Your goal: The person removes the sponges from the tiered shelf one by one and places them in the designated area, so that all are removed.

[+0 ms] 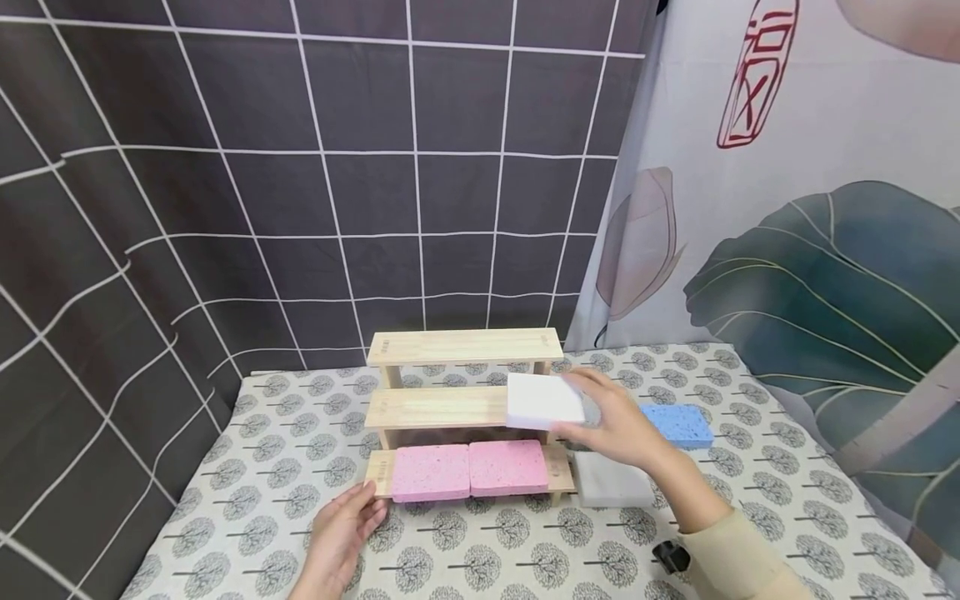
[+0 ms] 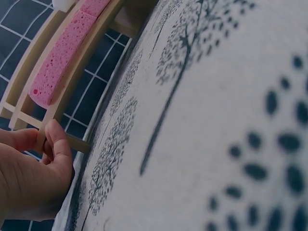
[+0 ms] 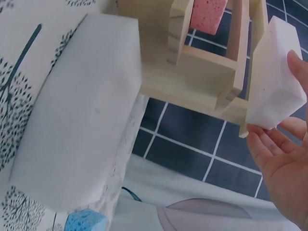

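Note:
A three-step wooden shelf (image 1: 450, 346) stands on the tree-print cloth. Two pink sponges (image 1: 469, 469) lie side by side on its lowest step. My right hand (image 1: 581, 410) pinches a white sponge (image 1: 542, 401) at the right end of the middle step; the right wrist view shows the thumb on top of the white sponge (image 3: 275, 77) and fingers (image 3: 269, 144) under it. My left hand (image 1: 365, 505) grips the left end of the lowest step, its thumb and fingers (image 2: 57, 139) closed round the board's end next to a pink sponge (image 2: 62, 53).
A pale grey sponge (image 1: 611, 482) lies on the cloth just right of the shelf, under my right forearm. A blue sponge (image 1: 677, 423) lies further right. A grid-pattern dark curtain (image 1: 225, 167) hangs behind and left, a leaf-print curtain (image 1: 825, 275) on the right.

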The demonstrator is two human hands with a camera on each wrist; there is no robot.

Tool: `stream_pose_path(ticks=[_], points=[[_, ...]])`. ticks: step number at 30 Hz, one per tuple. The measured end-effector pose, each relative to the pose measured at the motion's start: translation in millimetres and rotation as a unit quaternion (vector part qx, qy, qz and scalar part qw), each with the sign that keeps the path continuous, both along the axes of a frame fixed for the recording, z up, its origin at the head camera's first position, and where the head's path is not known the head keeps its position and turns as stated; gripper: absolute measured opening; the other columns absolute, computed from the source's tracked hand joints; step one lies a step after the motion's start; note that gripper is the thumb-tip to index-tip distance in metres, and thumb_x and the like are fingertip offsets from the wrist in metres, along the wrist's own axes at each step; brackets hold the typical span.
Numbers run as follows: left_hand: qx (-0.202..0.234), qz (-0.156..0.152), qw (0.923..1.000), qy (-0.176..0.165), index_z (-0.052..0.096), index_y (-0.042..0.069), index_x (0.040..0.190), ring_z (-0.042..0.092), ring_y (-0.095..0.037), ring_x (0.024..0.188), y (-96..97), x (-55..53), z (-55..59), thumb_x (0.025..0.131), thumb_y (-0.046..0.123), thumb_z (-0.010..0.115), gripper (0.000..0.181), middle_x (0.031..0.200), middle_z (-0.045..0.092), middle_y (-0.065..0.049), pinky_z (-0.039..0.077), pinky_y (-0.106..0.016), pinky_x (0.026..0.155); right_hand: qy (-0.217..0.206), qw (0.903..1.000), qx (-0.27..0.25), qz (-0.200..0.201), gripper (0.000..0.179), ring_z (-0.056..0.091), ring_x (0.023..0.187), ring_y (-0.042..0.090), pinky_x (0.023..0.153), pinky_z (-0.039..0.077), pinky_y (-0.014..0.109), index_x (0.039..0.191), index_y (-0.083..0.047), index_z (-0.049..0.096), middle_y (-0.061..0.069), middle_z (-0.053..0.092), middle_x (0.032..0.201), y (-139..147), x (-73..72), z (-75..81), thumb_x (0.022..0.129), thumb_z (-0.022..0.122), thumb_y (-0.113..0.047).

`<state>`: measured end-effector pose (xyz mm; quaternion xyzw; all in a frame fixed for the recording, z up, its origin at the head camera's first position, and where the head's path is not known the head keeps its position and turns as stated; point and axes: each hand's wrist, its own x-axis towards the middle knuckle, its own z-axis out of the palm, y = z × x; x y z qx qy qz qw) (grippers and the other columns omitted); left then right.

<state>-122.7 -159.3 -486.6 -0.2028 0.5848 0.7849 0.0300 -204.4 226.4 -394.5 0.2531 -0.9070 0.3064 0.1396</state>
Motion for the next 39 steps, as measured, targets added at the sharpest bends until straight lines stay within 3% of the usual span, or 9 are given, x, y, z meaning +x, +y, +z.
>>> stream_pose_path(ticks=[7, 14, 39], points=[[-0.003, 0.0, 1.0, -0.001, 0.041, -0.015, 0.136, 0.064, -0.006, 0.079, 0.1, -0.5, 0.1, 0.104, 0.015, 0.058, 0.047, 0.089, 0.065, -0.002, 0.062, -0.017, 0.08, 0.003, 0.9999, 0.004, -0.011, 0.076, 0.054, 0.125, 0.043, 0.099, 0.049, 0.072, 0.14, -0.004, 0.056, 0.017, 0.055, 0.141, 14, 1.3, -0.8, 0.079, 0.087, -0.039], [-0.002, 0.001, 1.0, -0.002, 0.041, -0.015, 0.136, 0.063, -0.006, 0.079, 0.0, -0.7, 0.5, 0.104, 0.015, 0.058, 0.047, 0.088, 0.064, -0.002, 0.062, -0.018, 0.081, 0.007, 0.9998, 0.006, -0.018, 0.076, 0.054, 0.126, 0.042, 0.101, 0.047, 0.072, 0.14, -0.009, 0.057, 0.016, 0.055, 0.141, 24, 4.2, 0.9, 0.077, 0.089, -0.036], [0.0, 0.004, 1.0, 0.007, 0.046, -0.015, 0.13, 0.064, -0.007, 0.078, 1.5, 1.1, 1.8, 0.103, 0.012, 0.058, 0.04, 0.087, 0.064, -0.002, 0.062, -0.018, 0.081, 0.035, 0.9988, 0.014, -0.029, 0.073, 0.051, 0.124, 0.047, 0.1, 0.046, 0.074, 0.141, 0.004, 0.051, 0.024, 0.05, 0.142, 47, 11.3, -9.3, 0.08, 0.083, -0.022]])
